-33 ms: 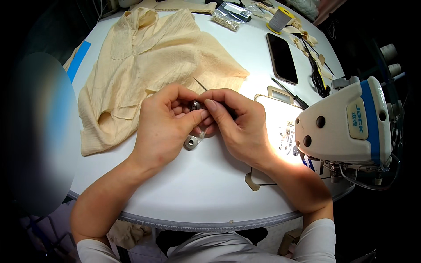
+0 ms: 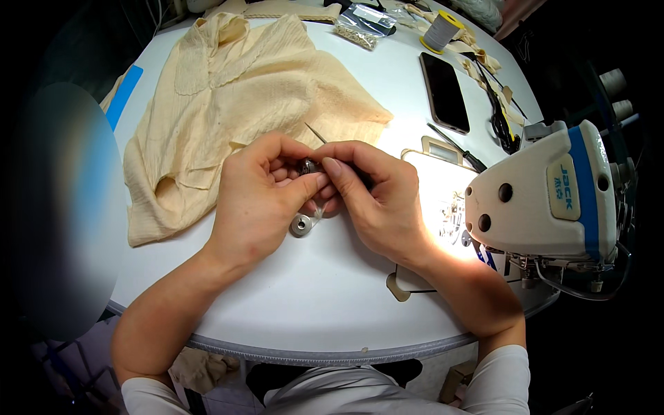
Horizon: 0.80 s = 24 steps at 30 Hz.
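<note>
My left hand [image 2: 257,185] is closed, its fingers and thumb pinching a small shiny metal part, apparently a bobbin case [image 2: 307,166]. Against it my right hand [image 2: 379,200] is closed around a slim tool; a thin pointed metal tip [image 2: 315,132] sticks out beyond the index finger, and the rest is mostly hidden by the hand, so its kind cannot be told. Just below the fingers is a silver bobbin [image 2: 301,225] with pale thread running up toward the hands. Behind the hands a cream crinkled garment [image 2: 235,90] lies spread out.
At the right stands a white and blue sewing machine head [image 2: 539,194], its lamp lighting the plate. Beyond it lie a screwdriver [image 2: 458,148], a black phone [image 2: 444,92], a grey thread spool [image 2: 441,32] and a clear bag [image 2: 363,26]. The white table's curved edge [image 2: 332,353] is nearest me.
</note>
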Available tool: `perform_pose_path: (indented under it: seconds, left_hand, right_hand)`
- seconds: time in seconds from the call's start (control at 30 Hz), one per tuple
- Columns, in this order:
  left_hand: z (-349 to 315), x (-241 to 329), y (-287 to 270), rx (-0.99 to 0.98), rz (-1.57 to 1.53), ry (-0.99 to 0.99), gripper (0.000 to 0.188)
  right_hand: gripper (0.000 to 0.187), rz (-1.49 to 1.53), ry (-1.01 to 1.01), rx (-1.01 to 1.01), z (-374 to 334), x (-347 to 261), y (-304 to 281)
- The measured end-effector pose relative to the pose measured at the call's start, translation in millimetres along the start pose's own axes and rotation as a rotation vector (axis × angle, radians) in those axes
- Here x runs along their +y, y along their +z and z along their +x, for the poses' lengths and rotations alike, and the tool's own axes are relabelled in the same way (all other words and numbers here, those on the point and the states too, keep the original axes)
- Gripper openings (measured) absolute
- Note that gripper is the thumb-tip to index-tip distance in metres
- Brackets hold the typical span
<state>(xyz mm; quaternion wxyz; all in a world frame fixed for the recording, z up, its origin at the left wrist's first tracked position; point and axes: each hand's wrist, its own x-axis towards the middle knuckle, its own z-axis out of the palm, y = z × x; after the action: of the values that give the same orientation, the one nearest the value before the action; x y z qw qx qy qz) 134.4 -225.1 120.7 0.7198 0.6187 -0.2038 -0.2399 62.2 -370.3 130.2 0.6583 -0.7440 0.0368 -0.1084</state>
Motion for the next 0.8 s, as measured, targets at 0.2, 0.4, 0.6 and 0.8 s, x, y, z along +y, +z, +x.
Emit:
perform_pose_path:
  seconds: [0.2,0.4,0.6,0.8]
  left_hand:
    - [0.3,1.0,-0.2,-0.006,-0.015,-0.003,0.017]
    - [-1.7,-0.4,-1.4,0.011,-0.027,0.007,0.019]
    - [-4.4,2.1,-3.3,0.007,-0.008,0.005,0.022]
    - [-6.3,4.0,-4.6,-0.007,-0.022,-0.01,0.022]
  right_hand:
    - [0.02,-0.037,0.003,-0.034,-1.2,-0.3,-2.3]
    - [0.022,-0.009,0.006,-0.045,-1.2,-0.9,-3.5]
    - [0.029,-0.187,-0.266,0.083,-5.3,4.7,-6.9]
    - [0.026,-0.348,-0.54,0.002,-5.4,-13.9,-17.2]
